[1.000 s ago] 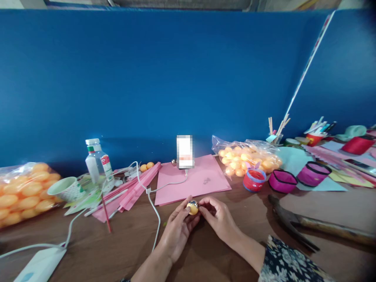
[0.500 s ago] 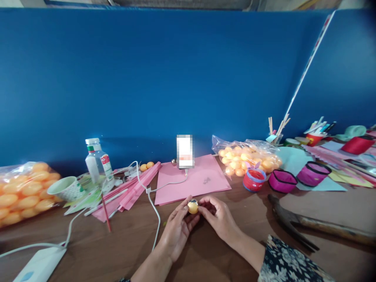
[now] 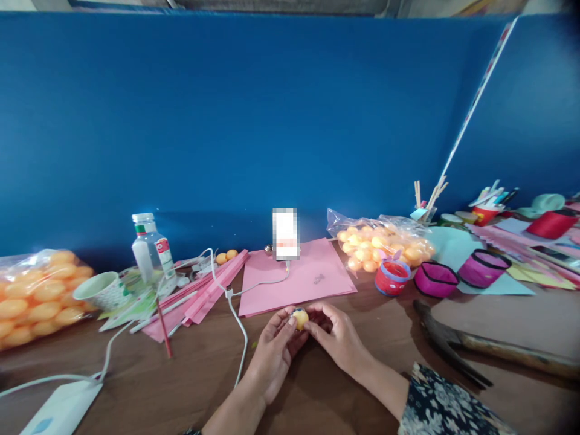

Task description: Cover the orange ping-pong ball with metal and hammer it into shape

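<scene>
Nearest the camera, the left hand (image 3: 272, 353) and the right hand (image 3: 341, 341) meet over the brown wooden worktop (image 3: 190, 386), fingertips pinched together on a small round orange ball (image 3: 299, 318). The ball sits between the two grips, raised just above the worktop, the left thumb and forefinger on its left side, the right fingertips on its right. A dark, shiny patch shows on its upper face; what that is cannot be told at this size. By my judgement the work on this ball is under way and not finished, since both hands hold it close and nothing has been set down.

Just beyond lies a flat pink paper sheet (image 3: 299, 275), with a white charging cable (image 3: 235, 314) running across the worktop to an upright phone (image 3: 285, 234). Further right stand a red-and-blue paper cup ring (image 3: 392, 277) and a clear plastic bag of orange balls (image 3: 385, 241), many untouched. At far left a second bag of orange balls (image 3: 36, 299) rests beside a clear plastic bottle (image 3: 147, 248).
</scene>
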`<action>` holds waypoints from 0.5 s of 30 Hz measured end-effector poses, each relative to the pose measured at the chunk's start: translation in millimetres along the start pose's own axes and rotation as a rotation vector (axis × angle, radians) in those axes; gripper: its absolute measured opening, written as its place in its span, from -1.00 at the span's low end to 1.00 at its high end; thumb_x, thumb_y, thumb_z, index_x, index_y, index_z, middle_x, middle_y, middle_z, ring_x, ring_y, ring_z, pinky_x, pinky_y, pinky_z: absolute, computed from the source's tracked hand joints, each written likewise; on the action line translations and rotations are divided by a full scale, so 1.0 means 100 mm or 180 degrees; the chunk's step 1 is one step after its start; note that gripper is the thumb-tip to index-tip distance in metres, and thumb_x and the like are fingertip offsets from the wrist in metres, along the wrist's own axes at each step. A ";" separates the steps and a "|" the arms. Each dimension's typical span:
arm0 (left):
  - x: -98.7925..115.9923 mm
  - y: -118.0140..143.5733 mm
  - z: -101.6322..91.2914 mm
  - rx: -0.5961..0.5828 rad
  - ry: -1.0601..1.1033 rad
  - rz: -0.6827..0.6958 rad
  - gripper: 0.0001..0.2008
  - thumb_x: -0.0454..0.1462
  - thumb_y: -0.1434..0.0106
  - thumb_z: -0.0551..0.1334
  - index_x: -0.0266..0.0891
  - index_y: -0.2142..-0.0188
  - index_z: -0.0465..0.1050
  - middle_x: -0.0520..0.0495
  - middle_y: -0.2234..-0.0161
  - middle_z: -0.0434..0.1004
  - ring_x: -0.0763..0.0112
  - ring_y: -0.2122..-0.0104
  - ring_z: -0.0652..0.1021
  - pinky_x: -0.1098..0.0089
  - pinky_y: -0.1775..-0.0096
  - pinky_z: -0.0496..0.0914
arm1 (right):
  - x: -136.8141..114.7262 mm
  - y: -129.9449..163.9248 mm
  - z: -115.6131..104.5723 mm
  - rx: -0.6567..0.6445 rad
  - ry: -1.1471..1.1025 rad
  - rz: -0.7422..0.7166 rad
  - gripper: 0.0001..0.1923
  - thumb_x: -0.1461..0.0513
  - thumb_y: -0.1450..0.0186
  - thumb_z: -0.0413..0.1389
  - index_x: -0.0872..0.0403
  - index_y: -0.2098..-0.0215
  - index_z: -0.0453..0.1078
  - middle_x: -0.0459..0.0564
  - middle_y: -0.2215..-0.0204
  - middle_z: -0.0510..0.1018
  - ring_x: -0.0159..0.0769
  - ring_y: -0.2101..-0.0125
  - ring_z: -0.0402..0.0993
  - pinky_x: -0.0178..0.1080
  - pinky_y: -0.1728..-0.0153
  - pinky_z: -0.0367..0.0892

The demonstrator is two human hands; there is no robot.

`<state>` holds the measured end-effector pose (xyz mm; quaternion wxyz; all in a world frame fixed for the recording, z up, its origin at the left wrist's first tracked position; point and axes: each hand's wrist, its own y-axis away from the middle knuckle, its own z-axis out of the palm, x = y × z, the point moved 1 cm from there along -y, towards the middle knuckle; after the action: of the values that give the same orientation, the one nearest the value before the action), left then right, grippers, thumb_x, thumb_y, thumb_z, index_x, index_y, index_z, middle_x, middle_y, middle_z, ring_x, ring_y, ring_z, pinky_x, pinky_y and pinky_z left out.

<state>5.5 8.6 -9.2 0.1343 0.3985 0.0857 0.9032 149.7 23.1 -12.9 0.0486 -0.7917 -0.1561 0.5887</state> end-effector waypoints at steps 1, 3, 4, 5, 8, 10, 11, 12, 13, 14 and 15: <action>0.00 0.00 0.00 -0.0037 -0.0014 0.0021 -0.80 -0.32 -0.09 0.25 -0.23 0.24 0.35 -0.06 0.23 0.47 0.42 0.24 0.49 0.33 0.10 0.35 | -0.01 0.00 0.00 -0.0009 0.0002 -0.0002 -0.82 0.23 -0.19 0.08 0.06 0.22 0.33 -0.06 0.34 0.50 -0.35 0.39 0.41 -0.34 0.37 0.32; 0.01 0.00 0.00 -0.0090 -0.0041 0.0044 -0.81 -0.32 -0.09 0.25 -0.23 0.26 0.35 -0.07 0.22 0.47 0.41 0.22 0.48 0.30 0.07 0.33 | -0.02 0.00 -0.01 -0.0010 0.0008 -0.0011 -0.82 0.22 -0.19 0.07 0.06 0.21 0.33 -0.06 0.33 0.50 -0.35 0.38 0.41 -0.34 0.37 0.32; 0.00 0.00 0.00 -0.0097 -0.0053 0.0049 -0.81 -0.32 -0.09 0.25 -0.23 0.26 0.35 -0.07 0.22 0.46 0.40 0.22 0.48 0.29 0.06 0.32 | -0.02 0.00 -0.01 -0.0006 0.0016 -0.0015 -0.82 0.22 -0.20 0.07 0.06 0.22 0.33 -0.06 0.33 0.50 -0.35 0.37 0.41 -0.34 0.37 0.32; 0.00 0.00 0.00 -0.0097 -0.0063 0.0055 -0.81 -0.31 -0.09 0.25 -0.23 0.26 0.35 -0.07 0.22 0.46 0.40 0.21 0.48 0.28 0.06 0.32 | -0.03 0.00 -0.01 -0.0001 0.0025 -0.0016 -0.83 0.21 -0.20 0.06 0.06 0.22 0.33 -0.06 0.33 0.50 -0.34 0.37 0.41 -0.34 0.37 0.32; -0.01 0.00 -0.01 -0.0093 -0.0081 0.0068 -0.81 -0.31 -0.07 0.26 -0.23 0.27 0.36 -0.06 0.21 0.47 0.39 0.21 0.48 0.27 0.05 0.31 | -0.04 0.00 -0.01 -0.0002 0.0036 -0.0005 -0.83 0.20 -0.21 0.05 0.06 0.22 0.34 -0.06 0.33 0.50 -0.34 0.38 0.42 -0.34 0.37 0.32; -0.01 0.00 -0.01 -0.0118 -0.0079 0.0087 -0.81 -0.30 -0.07 0.26 -0.23 0.28 0.36 -0.06 0.21 0.47 0.38 0.19 0.48 0.26 0.03 0.30 | -0.05 0.00 -0.01 -0.0004 0.0043 0.0001 -0.82 0.20 -0.21 0.05 0.06 0.22 0.34 -0.05 0.34 0.51 -0.34 0.38 0.42 -0.34 0.38 0.32; -0.01 0.00 -0.01 -0.0134 -0.0075 0.0096 -0.81 -0.30 -0.07 0.26 -0.23 0.28 0.37 -0.06 0.21 0.48 0.37 0.18 0.48 0.26 0.03 0.29 | -0.05 0.00 -0.01 -0.0009 0.0052 0.0000 -0.82 0.20 -0.20 0.06 0.07 0.22 0.34 -0.05 0.34 0.51 -0.34 0.38 0.42 -0.34 0.38 0.32; -0.01 0.00 -0.01 -0.0146 -0.0067 0.0098 -0.80 -0.30 -0.07 0.26 -0.23 0.27 0.37 -0.07 0.21 0.48 0.35 0.17 0.48 0.25 0.02 0.29 | -0.06 0.00 -0.01 -0.0015 0.0060 -0.0004 -0.82 0.20 -0.20 0.07 0.07 0.22 0.34 -0.05 0.34 0.51 -0.34 0.39 0.42 -0.34 0.38 0.32; -0.01 0.00 -0.01 -0.0154 -0.0053 0.0088 -0.78 -0.30 -0.07 0.27 -0.22 0.25 0.37 -0.07 0.20 0.48 0.34 0.16 0.48 0.25 0.02 0.28 | -0.06 0.00 -0.01 -0.0023 0.0064 -0.0011 -0.82 0.21 -0.19 0.08 0.07 0.23 0.34 -0.05 0.34 0.51 -0.34 0.39 0.42 -0.34 0.38 0.32; -0.01 0.00 0.00 -0.0159 -0.0032 0.0065 -0.74 -0.30 -0.06 0.27 -0.22 0.21 0.36 -0.08 0.20 0.49 0.33 0.16 0.48 0.25 0.02 0.28 | -0.07 -0.01 -0.02 -0.0034 0.0062 -0.0019 -0.82 0.22 -0.18 0.08 0.07 0.23 0.34 -0.05 0.34 0.51 -0.35 0.39 0.42 -0.35 0.39 0.32; -0.01 0.01 0.01 -0.0164 -0.0011 0.0032 -0.71 -0.30 -0.06 0.27 -0.21 0.17 0.36 -0.09 0.19 0.49 0.32 0.15 0.48 0.25 0.01 0.28 | -0.08 -0.01 -0.02 -0.0039 0.0057 -0.0029 -0.82 0.23 -0.18 0.08 0.07 0.23 0.35 -0.06 0.34 0.51 -0.35 0.39 0.42 -0.35 0.39 0.32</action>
<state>6.3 7.8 -9.2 0.1402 0.3969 0.0602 0.9051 149.4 21.6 -5.2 0.0478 -0.7965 -0.1630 0.5803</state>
